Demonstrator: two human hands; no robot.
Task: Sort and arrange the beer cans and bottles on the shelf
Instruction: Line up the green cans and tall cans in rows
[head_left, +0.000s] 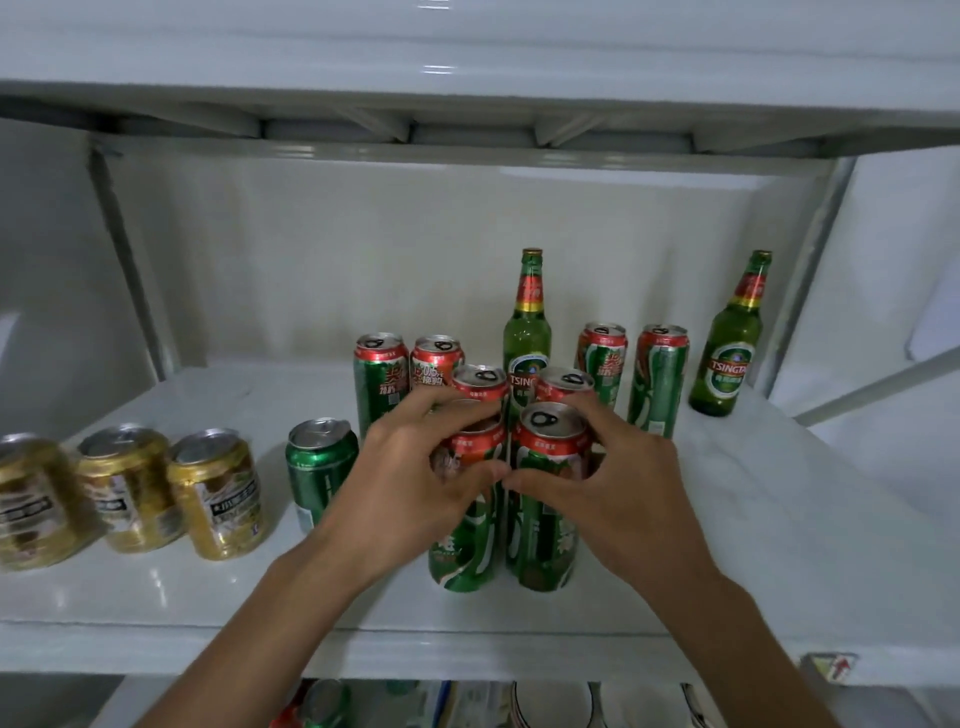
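Two tall green glass bottles (527, 332) and (732, 343) upright at the back of the white shelf (779, 519), "TSINGTAO" partly legible on both labels; probably heavy, rigid, breakable, best taken round the body, not the neck. Tall green-and-red cans clustered mid-shelf, front pair touching side by side: left can (467, 519) wrapped by left hand (410, 483), right can (545, 499) wrapped by right hand (613, 483), fingers curled round the upper walls, thumbs nearly meeting in front. Likely thin-walled, smooth, dentable; firm mid-body hold advisable. Short green can (319, 467) beside. Three stubby gold cans (130, 488) far left, print blurred, unreadable.
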